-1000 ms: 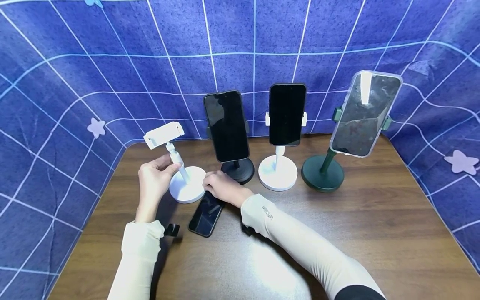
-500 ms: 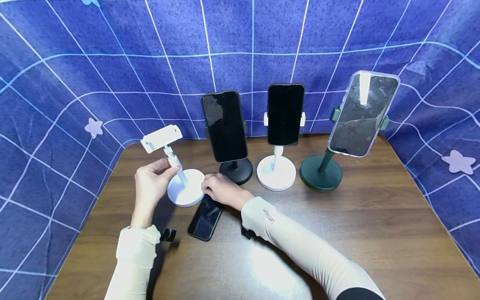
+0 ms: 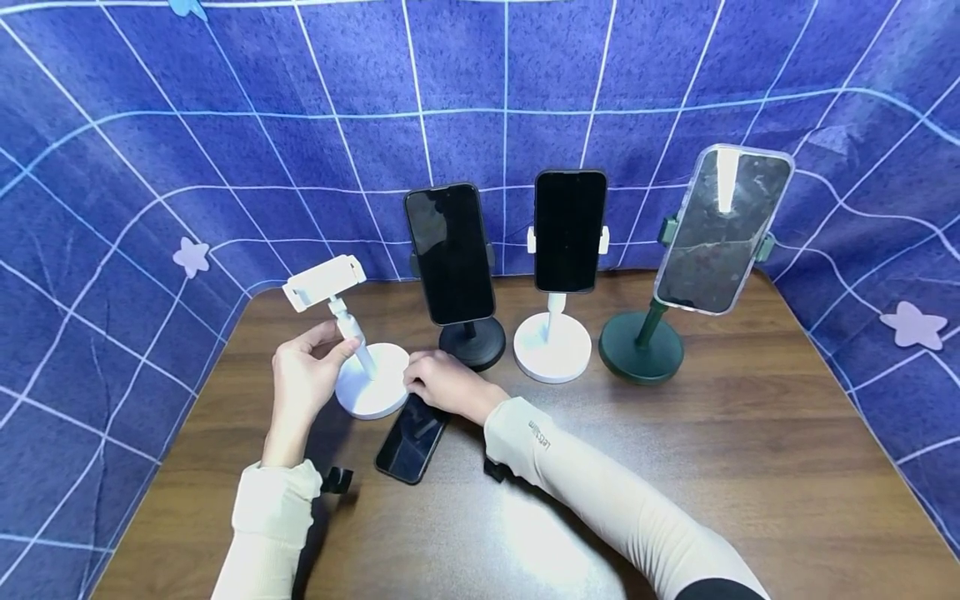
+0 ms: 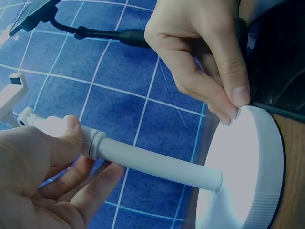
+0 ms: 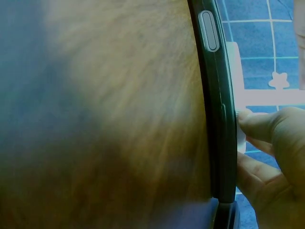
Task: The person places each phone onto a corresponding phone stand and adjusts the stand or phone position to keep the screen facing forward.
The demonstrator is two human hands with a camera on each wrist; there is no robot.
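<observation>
At the left of the table in the head view, a white phone stand (image 3: 367, 390) has nothing in its tilted clamp (image 3: 324, 282). My left hand (image 3: 303, 375) holds its pole (image 4: 157, 162) just below the joint, thumb on one side and fingers on the other. My right hand (image 3: 450, 383) pinches the rim of its round base (image 4: 231, 157) between thumb and fingers. Beneath that hand a dark phone (image 3: 411, 442) lies screen up, its far end hidden by the fingers. The phone's side edge (image 5: 221, 119) shows close to the right fingers in the right wrist view.
To the right stand a black stand (image 3: 472, 346), another white stand (image 3: 551, 354) and a green stand (image 3: 641, 354), each bearing an upright phone. A blue cloth (image 3: 465, 75) with a grid pattern hangs behind and beside the wooden table (image 3: 750, 450).
The white stand has shifted slightly towards me, with both hands still on it. The lying phone also sits a little nearer. The other stands keep their places.
</observation>
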